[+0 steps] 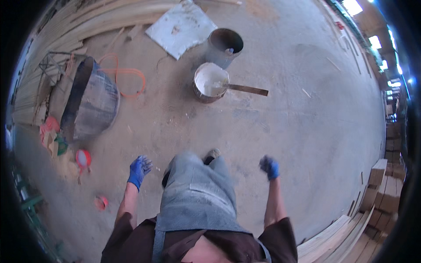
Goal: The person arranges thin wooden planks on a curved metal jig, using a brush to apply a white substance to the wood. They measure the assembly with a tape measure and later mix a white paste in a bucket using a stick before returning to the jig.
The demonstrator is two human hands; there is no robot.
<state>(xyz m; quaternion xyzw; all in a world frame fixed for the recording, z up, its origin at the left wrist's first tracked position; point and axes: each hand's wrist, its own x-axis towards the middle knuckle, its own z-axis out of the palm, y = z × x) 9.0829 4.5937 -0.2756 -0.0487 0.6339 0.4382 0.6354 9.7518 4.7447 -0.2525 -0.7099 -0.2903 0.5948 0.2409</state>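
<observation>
The left hand [141, 166], toward eight o'clock, and the right hand [269, 166], toward four, wear blue gloves [135, 179] with darker smudges. Toward six, a grey apron [193, 217] with shoulder straps [158, 242] and a whitish dusty patch [213, 197] overlies a dark brown, short-sleeved shirt [278, 241].

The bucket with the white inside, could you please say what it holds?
Inside the bucket is whitish material and one end of a flat stick, which juts out rightward. What the material covers is hidden.
</observation>
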